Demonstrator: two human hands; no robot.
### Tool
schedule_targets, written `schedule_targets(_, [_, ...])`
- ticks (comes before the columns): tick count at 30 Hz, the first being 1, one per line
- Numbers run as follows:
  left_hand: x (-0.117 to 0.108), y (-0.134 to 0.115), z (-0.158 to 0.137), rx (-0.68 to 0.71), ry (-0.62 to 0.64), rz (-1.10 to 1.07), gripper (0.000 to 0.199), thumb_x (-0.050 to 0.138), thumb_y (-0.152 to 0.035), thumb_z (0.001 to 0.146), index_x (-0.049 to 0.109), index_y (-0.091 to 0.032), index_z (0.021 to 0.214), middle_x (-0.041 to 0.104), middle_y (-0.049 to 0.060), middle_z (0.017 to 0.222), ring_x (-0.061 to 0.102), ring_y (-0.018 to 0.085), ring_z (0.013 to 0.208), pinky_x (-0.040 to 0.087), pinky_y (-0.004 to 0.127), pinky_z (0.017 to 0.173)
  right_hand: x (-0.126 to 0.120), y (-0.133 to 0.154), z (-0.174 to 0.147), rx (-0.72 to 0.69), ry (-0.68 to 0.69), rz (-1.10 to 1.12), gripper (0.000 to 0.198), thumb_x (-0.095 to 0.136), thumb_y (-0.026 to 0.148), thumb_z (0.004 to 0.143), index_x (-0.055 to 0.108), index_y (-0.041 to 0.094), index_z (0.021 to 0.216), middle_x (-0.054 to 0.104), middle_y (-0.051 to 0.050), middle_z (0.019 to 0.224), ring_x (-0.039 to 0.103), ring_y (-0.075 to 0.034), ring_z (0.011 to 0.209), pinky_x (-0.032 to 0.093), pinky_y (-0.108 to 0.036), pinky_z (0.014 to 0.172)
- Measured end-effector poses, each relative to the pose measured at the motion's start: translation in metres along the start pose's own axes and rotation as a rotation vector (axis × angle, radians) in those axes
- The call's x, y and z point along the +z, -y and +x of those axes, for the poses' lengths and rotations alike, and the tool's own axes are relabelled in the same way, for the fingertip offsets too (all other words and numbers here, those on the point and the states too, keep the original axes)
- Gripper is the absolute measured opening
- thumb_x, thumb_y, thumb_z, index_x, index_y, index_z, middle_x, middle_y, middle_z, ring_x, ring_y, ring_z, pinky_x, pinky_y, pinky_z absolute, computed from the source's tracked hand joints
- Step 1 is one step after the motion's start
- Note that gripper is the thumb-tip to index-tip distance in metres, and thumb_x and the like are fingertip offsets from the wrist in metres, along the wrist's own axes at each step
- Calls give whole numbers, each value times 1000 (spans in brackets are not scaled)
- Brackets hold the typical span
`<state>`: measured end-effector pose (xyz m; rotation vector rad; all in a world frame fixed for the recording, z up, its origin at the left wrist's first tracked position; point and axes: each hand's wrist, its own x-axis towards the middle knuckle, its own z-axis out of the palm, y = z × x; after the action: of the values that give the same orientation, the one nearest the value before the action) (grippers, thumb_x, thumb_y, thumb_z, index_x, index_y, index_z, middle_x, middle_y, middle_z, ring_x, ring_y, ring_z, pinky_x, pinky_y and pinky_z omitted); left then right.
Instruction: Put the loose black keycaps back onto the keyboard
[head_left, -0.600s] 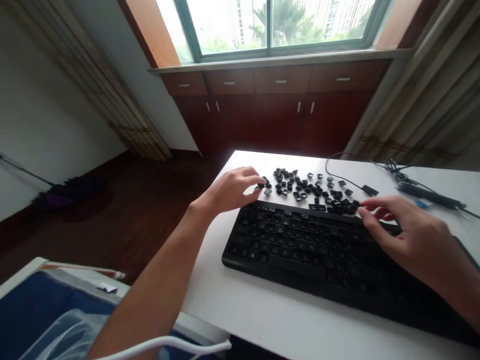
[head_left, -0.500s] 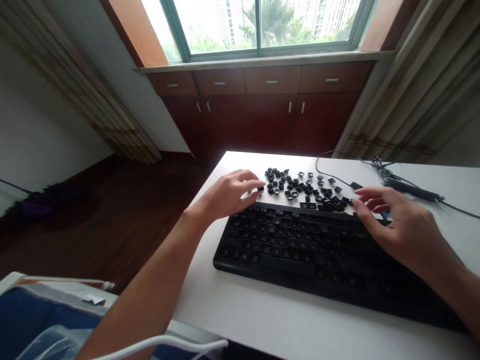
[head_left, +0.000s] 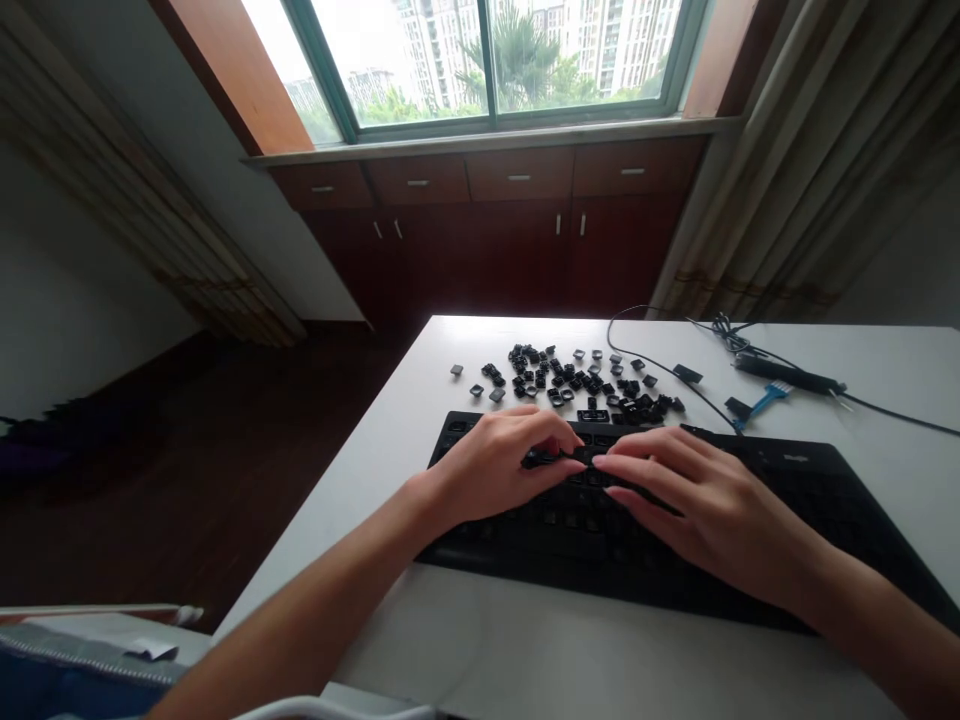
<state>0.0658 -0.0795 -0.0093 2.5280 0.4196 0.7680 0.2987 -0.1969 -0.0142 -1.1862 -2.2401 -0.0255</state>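
Since the earlier frame, our left hand (head_left: pixel 499 460) has come from the left edge of the loose keycaps (head_left: pixel 641 408) down onto the keyboard (head_left: pixel 566 560), and our right hand (head_left: pixel 701 500) has moved inward to meet it. Underneath everything spreads the white table (head_left: pixel 480 640), with the keyboard lying flat across it, its right part near the table's edge. Both our hands rest over the board's upper part, left of its middle, their fingertips close together. On the left, our thumb and forefinger nearly meet; we cannot tell whether they grip one of the small black pieces. On the right, our fingers are half spread, thumb and forefinger apart, with nothing visibly held. Beyond the board lie a black bar (head_left: pixel 787 375) and a blue tool (head_left: pixel 769 395), well apart from our hands. As for progress, dozens of keycaps lie off the board in a scattered heap, a few singly at the left, so we judge much of the board is uncapped; its rows are too dark for us to count what is fitted
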Motion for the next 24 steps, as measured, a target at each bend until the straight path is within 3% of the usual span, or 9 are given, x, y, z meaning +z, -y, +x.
schedule_targets(6, [-7, -2, 2, -3, 11, -27, 15, 65, -31, 92, 64, -21, 104, 73, 2, 97, 66, 12, 83, 55, 26, 77, 2, 5, 1, -59, -24, 9, 39, 61, 13, 92, 60, 22, 130, 67, -7, 112, 63, -19, 99, 57, -35, 85])
schedule_targets(10, [-36, 34, -3, 23, -50, 344, 23, 55, -30, 98, 64, -22, 117, 71, 5, 107, 65, 18, 97, 55, 34, 86, 2, 0, 0, -18, -56, -32, 37, 61, 16, 91, 61, 23, 128, 68, -8, 110, 65, -20, 96, 58, -37, 83])
schedule_targets(13, [-60, 68, -13, -105, -64, 566, 28, 51, -32, 99, 65, -23, 121, 69, 7, 113, 63, 21, 102, 54, 40, 92, 2, -3, -1, -3, -73, -27, 37, 60, 14, 91, 61, 23, 126, 67, -8, 111, 64, -20, 96, 57, -37, 82])
schedule_targets(17, [-80, 93, -27, -177, -38, 592, 30, 51, -32, 98, 67, -23, 121, 69, 8, 113, 63, 23, 103, 55, 39, 90, 2, -6, -3, 13, -75, -34, 40, 61, 11, 90, 60, 24, 128, 66, -8, 113, 63, -21, 98, 55, -39, 86])
schedule_targets(24, [-93, 93, -40, -235, 115, 523, 22, 64, -39, 90, 73, -26, 106, 72, 4, 102, 66, 18, 90, 54, 29, 80, 6, -12, -8, 27, -89, -51, 40, 62, 14, 90, 60, 26, 129, 65, -7, 117, 64, -23, 100, 52, -45, 96])
